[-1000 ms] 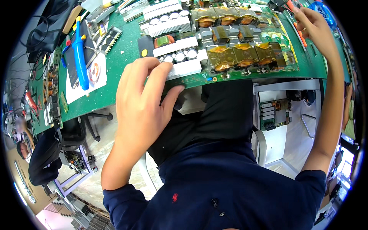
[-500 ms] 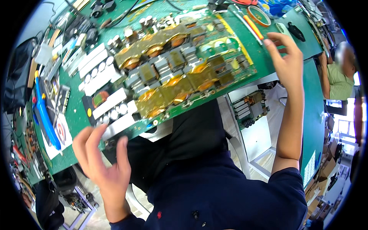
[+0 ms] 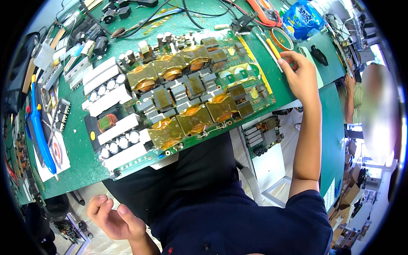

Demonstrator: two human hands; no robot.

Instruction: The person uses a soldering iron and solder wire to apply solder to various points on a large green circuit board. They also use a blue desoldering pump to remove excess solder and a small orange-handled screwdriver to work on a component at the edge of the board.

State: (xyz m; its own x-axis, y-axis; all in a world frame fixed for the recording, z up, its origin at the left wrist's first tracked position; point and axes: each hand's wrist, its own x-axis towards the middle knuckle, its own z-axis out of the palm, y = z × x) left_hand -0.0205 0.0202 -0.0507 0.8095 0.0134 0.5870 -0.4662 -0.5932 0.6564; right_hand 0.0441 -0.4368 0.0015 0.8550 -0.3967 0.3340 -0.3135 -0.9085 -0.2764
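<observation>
A large circuit board (image 3: 193,91) with white heat sinks, capacitors and taped yellow transformers lies tilted on the green workbench, its near corner at the bench edge. My right hand (image 3: 299,74) reaches past its right side. There the thumb and fingertips close on the near end of a slim orange-handled tool (image 3: 273,47), whose exact kind I cannot make out. Alongside it lies a thin silver rod (image 3: 267,50). Below the bench edge on the left, my left hand (image 3: 117,219) is off the board, palm up, fingers loosely bent and apart, with nothing in it.
A tape roll (image 3: 282,39), a red multimeter (image 3: 263,12) and a blue packet (image 3: 303,20) lie at the far right. Blue cutters (image 3: 41,134) rest on paper at left. Cables (image 3: 187,15) cross the back. Another board (image 3: 262,136) stands below. A person (image 3: 357,97) is at the right.
My left hand has left the board's near corner and dropped below the bench edge. My right hand has moved in to the orange-handled tool. The whole view has shifted slightly.
</observation>
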